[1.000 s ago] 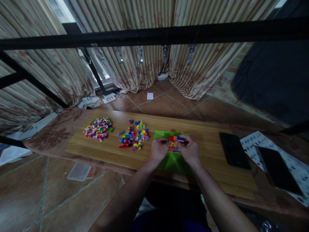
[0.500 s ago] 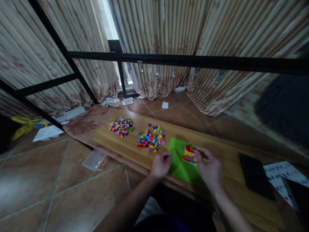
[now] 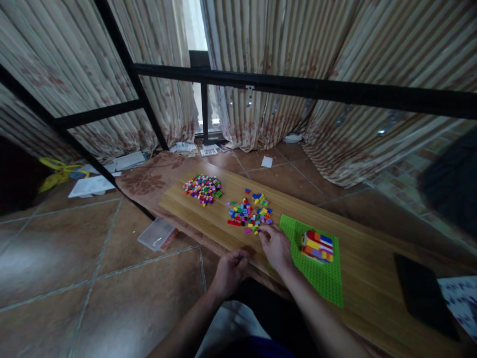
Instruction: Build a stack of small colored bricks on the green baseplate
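And here's the multicoloured block of plastic bricks [image 3: 317, 246], joined in rows on the green studded baseplate [image 3: 324, 283], right on the wooden table [image 3: 361, 278]. That much is built; bare studs surround it. Left of it, a scattered brick cluster [image 3: 244, 214] and a denser pile [image 3: 201, 189] lie unjoined. The right hand [image 3: 276, 246] meets the cluster, grip unclear; the left hand [image 3: 230, 271] curls, fingers together, at the near edge.

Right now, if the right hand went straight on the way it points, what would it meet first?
The near edge of the loose bricks, probably a small yellow brick just off the fingertips of the right hand. Depth is unclear, so they may be touching.
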Tool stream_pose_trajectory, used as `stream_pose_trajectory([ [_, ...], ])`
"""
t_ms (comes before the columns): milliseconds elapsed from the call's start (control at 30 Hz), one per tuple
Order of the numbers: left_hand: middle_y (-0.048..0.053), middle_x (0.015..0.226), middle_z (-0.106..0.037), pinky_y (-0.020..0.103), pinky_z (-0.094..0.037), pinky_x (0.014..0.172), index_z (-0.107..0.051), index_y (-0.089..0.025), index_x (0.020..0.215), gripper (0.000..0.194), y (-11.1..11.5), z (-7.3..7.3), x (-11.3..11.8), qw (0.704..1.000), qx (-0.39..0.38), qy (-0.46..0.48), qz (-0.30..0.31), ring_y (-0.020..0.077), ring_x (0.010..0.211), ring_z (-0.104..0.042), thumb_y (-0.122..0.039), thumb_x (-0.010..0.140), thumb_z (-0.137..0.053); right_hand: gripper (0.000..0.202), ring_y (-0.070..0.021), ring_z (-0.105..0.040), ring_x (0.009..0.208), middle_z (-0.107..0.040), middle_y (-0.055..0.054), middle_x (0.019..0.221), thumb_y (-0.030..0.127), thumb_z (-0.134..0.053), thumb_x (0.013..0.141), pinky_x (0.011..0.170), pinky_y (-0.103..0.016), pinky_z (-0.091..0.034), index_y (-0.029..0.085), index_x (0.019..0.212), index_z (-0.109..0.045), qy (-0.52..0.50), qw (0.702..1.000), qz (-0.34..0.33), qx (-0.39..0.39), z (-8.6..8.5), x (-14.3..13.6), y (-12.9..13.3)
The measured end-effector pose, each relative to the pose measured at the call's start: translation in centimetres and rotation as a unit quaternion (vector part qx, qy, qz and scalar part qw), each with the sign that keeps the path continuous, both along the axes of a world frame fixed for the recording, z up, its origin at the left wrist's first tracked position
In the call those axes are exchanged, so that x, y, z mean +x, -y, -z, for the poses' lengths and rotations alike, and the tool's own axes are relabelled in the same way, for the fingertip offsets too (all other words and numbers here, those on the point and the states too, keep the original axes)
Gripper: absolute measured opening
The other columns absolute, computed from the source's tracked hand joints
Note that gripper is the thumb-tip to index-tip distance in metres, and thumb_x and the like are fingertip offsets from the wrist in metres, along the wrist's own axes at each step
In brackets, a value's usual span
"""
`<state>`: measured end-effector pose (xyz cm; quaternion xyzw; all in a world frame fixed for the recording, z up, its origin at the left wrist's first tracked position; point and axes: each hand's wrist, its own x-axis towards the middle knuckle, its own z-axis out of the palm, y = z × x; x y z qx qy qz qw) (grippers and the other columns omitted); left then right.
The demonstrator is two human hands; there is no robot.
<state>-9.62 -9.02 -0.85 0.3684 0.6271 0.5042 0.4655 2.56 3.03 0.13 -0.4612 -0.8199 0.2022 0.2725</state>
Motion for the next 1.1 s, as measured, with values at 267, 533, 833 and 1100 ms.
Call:
stream_pose_trajectory([
  [267, 0.003, 0.075, -0.067, 0.022, -0.046, 0.065, -0.067, -0.017, 0.08, 0.013, -0.3, 0.8, -0.2, 1.0, 0.021, 0.011, 0.006, 0.0144, 0.069, -0.06, -0.026, 0.077, -0.058, 0.02, -0.023, -0.056, 0.094, -0.061, -0.008, 0.094, 0.018, -0.054, 0.08, 0.085, -0.035, -0.044, 0.021, 0.095, -0.067, 0.083, 0.995, -0.013, 0.045, 0.1, -2.3, -0.7],
  [533, 0.001, 0.072, -0.066, 0.022, -0.045, 0.064, -0.067, -0.017, 0.078, 0.013, -0.8, -0.4, -0.5, 1.0, -0.011, 0.008, 0.001, 0.0145, 0.067, -0.059, -0.027, 0.074, -0.058, 0.013, -0.0252, -0.054, 0.096, -0.06, -0.01, 0.095, 0.019, -0.052, 0.085, 0.087, -0.039, -0.044, 0.02, 0.09, -0.064, 0.084, 0.993, -0.025, 0.073, 0.2, -2.7, -0.7],
  [833, -0.001, 0.062, -0.06, 0.021, -0.041, 0.054, -0.067, -0.016, 0.08, 0.027, -2.7, -3.6, 0.5, 0.999, -0.018, 0.036, -0.002, 0.012, 0.057, -0.053, -0.041, 0.077, -0.059, 0.025, -0.0177, -0.063, 0.078, -0.065, -0.003, 0.083, 0.023, -0.036, 0.094, 0.072, -0.029, -0.049, 0.024, 0.088, -0.061, -0.01, 0.999, -0.033, 0.016, -1.2, 1.0, 3.4],
  [1100, -0.001, 0.063, -0.062, 0.019, -0.043, 0.05, -0.065, -0.013, 0.075, 0.029, -6.5, -4.7, 5.2, 0.975, -0.075, 0.2, 0.055, 0.0078, 0.052, -0.055, -0.038, 0.063, -0.075, 0.025, -0.0175, -0.064, 0.085, -0.065, -0.006, 0.094, 0.023, -0.039, 0.094, 0.075, -0.029, -0.052, 0.024, 0.097, -0.063, -0.055, 0.998, -0.017, -0.007, -3.1, 6.5, 4.1],
])
